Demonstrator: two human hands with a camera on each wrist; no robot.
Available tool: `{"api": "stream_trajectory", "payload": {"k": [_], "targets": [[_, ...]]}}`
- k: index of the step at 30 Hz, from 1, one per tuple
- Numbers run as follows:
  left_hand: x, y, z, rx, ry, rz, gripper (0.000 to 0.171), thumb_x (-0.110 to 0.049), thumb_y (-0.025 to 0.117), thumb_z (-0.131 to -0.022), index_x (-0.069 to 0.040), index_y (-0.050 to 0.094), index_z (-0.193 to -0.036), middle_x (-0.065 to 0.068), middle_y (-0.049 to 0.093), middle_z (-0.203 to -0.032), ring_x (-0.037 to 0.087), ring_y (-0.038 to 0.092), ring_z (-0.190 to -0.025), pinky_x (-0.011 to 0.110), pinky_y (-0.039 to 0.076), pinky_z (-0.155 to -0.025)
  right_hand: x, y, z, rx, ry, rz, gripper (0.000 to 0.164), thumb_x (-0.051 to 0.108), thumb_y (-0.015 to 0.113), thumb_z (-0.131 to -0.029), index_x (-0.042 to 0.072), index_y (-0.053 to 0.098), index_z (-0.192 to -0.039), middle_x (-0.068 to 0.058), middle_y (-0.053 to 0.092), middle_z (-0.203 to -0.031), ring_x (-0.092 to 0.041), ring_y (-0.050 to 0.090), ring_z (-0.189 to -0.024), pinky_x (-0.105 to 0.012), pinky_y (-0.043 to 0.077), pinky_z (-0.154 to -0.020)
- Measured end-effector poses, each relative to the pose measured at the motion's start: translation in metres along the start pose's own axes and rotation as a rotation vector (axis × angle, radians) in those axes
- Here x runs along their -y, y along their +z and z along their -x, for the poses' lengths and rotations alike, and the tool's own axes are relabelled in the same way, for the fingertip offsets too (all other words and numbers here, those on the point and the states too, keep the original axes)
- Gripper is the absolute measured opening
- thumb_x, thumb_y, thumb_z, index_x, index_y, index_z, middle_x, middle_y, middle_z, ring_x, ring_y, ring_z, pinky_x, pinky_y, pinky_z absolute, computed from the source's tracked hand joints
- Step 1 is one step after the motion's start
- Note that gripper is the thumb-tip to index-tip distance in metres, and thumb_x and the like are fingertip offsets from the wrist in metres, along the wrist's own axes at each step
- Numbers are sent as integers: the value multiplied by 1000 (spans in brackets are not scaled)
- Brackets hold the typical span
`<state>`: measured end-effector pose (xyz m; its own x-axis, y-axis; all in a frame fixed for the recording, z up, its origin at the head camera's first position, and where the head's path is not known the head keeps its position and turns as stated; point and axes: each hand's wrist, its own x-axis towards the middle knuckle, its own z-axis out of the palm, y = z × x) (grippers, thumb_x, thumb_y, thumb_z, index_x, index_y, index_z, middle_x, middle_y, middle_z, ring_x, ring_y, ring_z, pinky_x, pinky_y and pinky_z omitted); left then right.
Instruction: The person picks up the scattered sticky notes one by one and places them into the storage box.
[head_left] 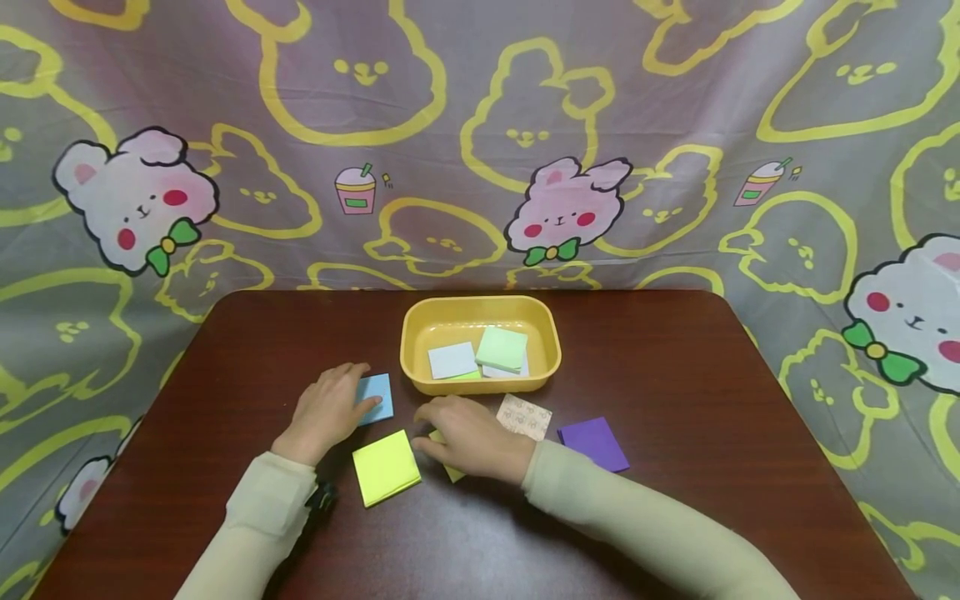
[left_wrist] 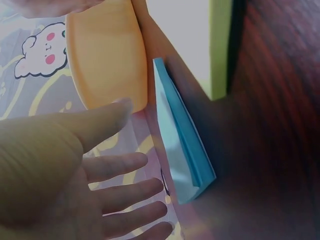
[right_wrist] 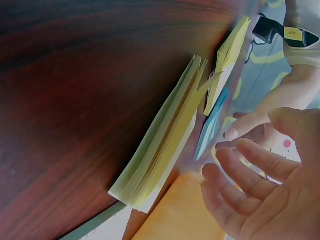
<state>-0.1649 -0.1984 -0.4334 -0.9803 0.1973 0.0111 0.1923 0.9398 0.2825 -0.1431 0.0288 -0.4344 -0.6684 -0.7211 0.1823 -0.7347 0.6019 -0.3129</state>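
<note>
My left hand (head_left: 326, 410) hovers by a light blue sticky note pad (head_left: 381, 395), thumb and fingers spread apart. In the left wrist view the blue pad stands off from the fingertips, and nothing is held. Over a yellow sticky note pad (head_left: 456, 474) hangs my right hand (head_left: 476, 437), covering much of it in the head view. The right wrist view shows its fingers (right_wrist: 235, 187) loosely bent and away from that thick pad. Between the hands, nearer the front, lies a bright yellow sticky note pad (head_left: 386, 468).
A yellow plastic box (head_left: 480, 387) stands behind the pads, holding white paper pads and a pale green pad (head_left: 501, 348). Right of my right hand lie a beige patterned pad (head_left: 525, 415) and a purple pad (head_left: 596, 443). A printed curtain (head_left: 450, 167) hangs behind the table.
</note>
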Motion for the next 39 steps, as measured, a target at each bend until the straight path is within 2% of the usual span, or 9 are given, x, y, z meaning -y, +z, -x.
{"api": "stream_trajectory", "payload": {"k": [5, 8, 20, 31, 39], "targets": [[5, 2, -1, 52, 0, -12, 68, -36, 67, -83, 0, 46, -136, 25, 47, -136, 43, 43, -122, 59, 39, -91, 3, 0, -2, 7, 5, 11, 30, 36, 60, -88, 13, 68, -105, 2, 67, -98, -11, 59, -89, -25, 47, -79], [6, 2, -1, 61, 11, -22, 69, -35, 70, -81, 0, 47, -136, 24, 49, -134, 43, 46, -120, 59, 41, -87, 4, 0, -2, 8, 4, 15, 29, 36, 59, -89, 13, 68, -105, 3, 67, -97, -11, 59, -88, -25, 47, -79], [8, 5, -1, 26, 44, -39, 65, -31, 74, -77, -1, 51, -130, 22, 58, -121, 40, 55, -107, 56, 47, -78, 5, 2, -3, -3, -24, 18, 27, 36, 58, -89, 15, 68, -102, 5, 66, -94, -8, 59, -87, -23, 46, -78], [10, 6, -4, 43, -15, -43, 69, -35, 74, -77, 0, 51, -131, 25, 56, -115, 40, 53, -102, 53, 46, -76, 5, 3, -4, 8, -21, 13, 26, 37, 58, -89, 16, 69, -99, 5, 66, -92, -7, 57, -84, -23, 46, -75], [9, 4, -4, 37, -23, -52, 69, -35, 76, -74, 5, 54, -126, 24, 52, -109, 32, 52, -86, 44, 48, -64, 7, 1, -7, 14, -27, 16, 30, 38, 56, -91, 13, 68, -102, 3, 66, -93, -8, 57, -84, -22, 46, -74]]}}
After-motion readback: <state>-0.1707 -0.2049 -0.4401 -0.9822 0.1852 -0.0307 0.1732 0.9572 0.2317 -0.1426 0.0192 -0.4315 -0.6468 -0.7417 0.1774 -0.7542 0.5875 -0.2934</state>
